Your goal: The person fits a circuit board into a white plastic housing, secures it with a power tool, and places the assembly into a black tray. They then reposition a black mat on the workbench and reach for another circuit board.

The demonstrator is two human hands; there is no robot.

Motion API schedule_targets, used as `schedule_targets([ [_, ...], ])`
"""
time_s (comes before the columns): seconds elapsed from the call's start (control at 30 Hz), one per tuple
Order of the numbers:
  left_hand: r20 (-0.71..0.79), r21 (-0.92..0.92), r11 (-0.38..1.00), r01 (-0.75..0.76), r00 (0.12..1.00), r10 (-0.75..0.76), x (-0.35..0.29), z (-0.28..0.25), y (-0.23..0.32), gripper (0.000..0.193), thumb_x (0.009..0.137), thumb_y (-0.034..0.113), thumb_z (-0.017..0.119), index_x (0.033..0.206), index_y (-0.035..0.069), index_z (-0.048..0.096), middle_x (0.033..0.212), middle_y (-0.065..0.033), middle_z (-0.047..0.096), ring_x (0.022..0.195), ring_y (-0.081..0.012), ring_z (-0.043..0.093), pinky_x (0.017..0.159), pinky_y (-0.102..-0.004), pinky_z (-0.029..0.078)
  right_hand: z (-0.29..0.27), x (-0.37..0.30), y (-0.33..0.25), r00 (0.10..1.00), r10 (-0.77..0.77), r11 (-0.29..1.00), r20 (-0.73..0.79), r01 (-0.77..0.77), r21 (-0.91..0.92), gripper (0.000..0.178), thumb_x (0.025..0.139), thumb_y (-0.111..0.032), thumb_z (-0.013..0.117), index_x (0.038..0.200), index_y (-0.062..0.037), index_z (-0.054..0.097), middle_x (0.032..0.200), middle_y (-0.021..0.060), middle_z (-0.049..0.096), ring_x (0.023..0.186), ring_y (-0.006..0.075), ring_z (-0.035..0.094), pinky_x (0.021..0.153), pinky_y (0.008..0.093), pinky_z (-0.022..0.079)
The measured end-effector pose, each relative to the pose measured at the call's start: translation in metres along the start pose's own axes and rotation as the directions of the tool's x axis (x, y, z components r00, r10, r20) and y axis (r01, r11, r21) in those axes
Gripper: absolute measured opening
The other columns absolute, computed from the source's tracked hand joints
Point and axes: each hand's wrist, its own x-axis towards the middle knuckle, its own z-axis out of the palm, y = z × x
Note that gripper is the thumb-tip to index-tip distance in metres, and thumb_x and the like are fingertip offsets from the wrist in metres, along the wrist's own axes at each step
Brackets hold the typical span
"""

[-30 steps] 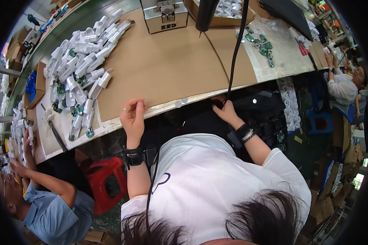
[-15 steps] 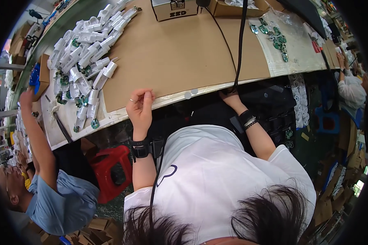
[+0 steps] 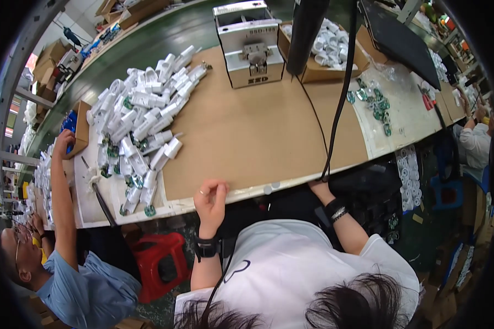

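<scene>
My left hand point(image 3: 211, 204) rests at the table's front edge. Its fingers are curled in toward the thumb, and I see nothing between them. A ring is on one finger. My right hand point(image 3: 321, 189) is lower, at the front edge further right; its fingertips go out of sight under the edge, so their state is hidden. Before both hands lies a sheet of brown cardboard point(image 3: 241, 137). A heap of white plastic tubular parts point(image 3: 148, 118) covers its left side, with small green circuit boards point(image 3: 134, 181) among them. A metal box-shaped fixture point(image 3: 252, 52) stands at the back.
An open carton of white parts point(image 3: 313, 71) stands behind a dark post point(image 3: 307, 38). Green boards point(image 3: 377, 104) lie to the right. A black cable point(image 3: 343, 104) hangs across the cardboard. At left, a co-worker's arm point(image 3: 66, 203) reaches to a small box point(image 3: 82, 129); a red stool point(image 3: 162, 266) stands below.
The view has tilted up, so more of the fixture and back carton shows. The co-worker's hand now touches the small box. My own hands hold nearly the same pose at the table edge.
</scene>
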Motion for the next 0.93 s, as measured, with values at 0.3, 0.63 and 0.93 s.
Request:
schedule_targets([
  [0.3, -0.012, 0.055, 0.997, 0.050, 0.999, -0.050, 0.001, 0.003, 0.004, 0.007, 0.088, 0.001, 0.048, 0.089, -0.001, 0.055, 0.076, -0.0048, 0.057, 0.070, -0.0094, 0.054, 0.065, -0.0214, 0.044, 0.005, -0.009, 0.017, 0.981, -0.193, 0.868, 0.031, 0.185, -0.460, 0.040, 0.083, -0.027, 0.047, 0.119, -0.0086, 0.048, 0.125, 0.0150, 0.045, 0.119, 0.0315, 0.040, 0.098, 0.0528, 0.028],
  [0.63, 0.084, -0.165, 0.964, 0.207, 0.977, -0.195, 0.007, -0.012, 0.021, 0.007, 0.086, 0.002, 0.051, 0.089, 0.000, 0.056, 0.079, -0.0071, 0.060, 0.071, -0.0125, 0.056, 0.067, -0.0242, 0.045, -0.047, -0.030, -0.077, 0.986, -0.091, 0.996, -0.143, 0.086, -0.039, 0.056, 0.071, -0.005, 0.058, 0.122, 0.0029, 0.035, 0.115, 0.0225, 0.043, 0.101, 0.0365, 0.047, 0.085, 0.0424, 0.041],
  [0.93, 0.624, -0.342, 0.917, 0.204, 0.780, 0.059, 0.011, -0.072, 0.120, 0.045, 0.074, 0.030, 0.067, 0.103, -0.002, 0.055, 0.090, -0.0186, 0.059, 0.084, -0.0295, 0.058, 0.080, -0.0365, 0.046, -0.117, -0.069, -0.086, 0.948, -0.303, 0.936, 0.102, 0.276, 0.219, 0.068, 0.073, -0.007, 0.058, 0.132, 0.0006, 0.023, 0.132, 0.0227, 0.030, 0.124, 0.0331, 0.032, 0.102, 0.0399, 0.027],
])
